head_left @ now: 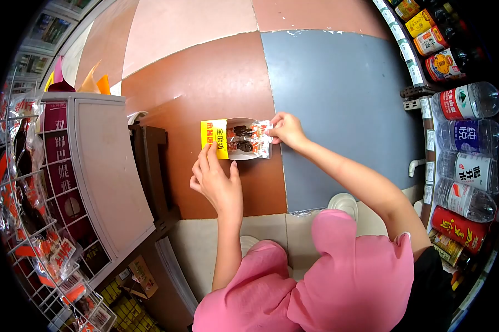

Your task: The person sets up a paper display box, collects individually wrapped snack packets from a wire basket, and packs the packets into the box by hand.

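Pinching the end of a clear, red-printed plastic packet (258,129), my right hand (287,133) is closed at thumb and forefinger. Just left of it, the packet lies in an open, yellow-and-white cardboard box (220,126); my left hand (220,185), loosely spread, touches the box's yellow end with its fingertips.

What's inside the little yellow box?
In the yellow box, clear packets with dark contents show in the open part. Anything beneath them or under the box's yellow end is covered.
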Demonstrator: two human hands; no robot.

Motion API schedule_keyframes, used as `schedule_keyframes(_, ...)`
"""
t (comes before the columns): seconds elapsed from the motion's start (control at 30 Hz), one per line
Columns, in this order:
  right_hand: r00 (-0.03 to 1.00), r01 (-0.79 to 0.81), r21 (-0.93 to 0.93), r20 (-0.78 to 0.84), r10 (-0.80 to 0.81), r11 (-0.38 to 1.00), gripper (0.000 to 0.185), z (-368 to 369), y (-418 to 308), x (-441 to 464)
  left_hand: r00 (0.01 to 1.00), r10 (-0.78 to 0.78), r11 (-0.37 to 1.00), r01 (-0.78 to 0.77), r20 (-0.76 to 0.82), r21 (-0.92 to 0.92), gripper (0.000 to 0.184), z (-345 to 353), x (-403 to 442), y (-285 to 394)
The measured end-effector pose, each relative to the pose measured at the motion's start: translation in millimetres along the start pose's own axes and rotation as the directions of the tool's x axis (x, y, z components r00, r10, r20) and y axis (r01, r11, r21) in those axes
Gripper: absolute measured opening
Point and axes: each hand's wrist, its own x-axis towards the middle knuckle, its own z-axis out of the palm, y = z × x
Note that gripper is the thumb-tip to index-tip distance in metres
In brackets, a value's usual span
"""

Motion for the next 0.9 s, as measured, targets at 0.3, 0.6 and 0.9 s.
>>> schedule_keyframes(0.3,0.997,0.016,-0.015,-0.078,-0.017,1.000,0.044,-0.6,-13.0,-14.0,0.998,-0.024,0.999,0.025,0.051,-0.021,0.068,-0.6,-2.5,4.1)
schedule_keyframes(0.6,0.985,0.118,0.059,-0.134,-0.109,0.991,0.037,-2.3,-36.7,-28.9,0.999,0.007,0.999,-0.005,0.041,-0.050,0.070,-11.8,-5.8,11.4)
schedule_keyframes(0.9,0.729,0.667,0.029,-0.229,-0.645,0.744,0.017,8.1,-164.0,-86.7,0.973,0.125,0.958,-0.169,-0.195,-0.230,0.058,-69.5,3.4,35.2)
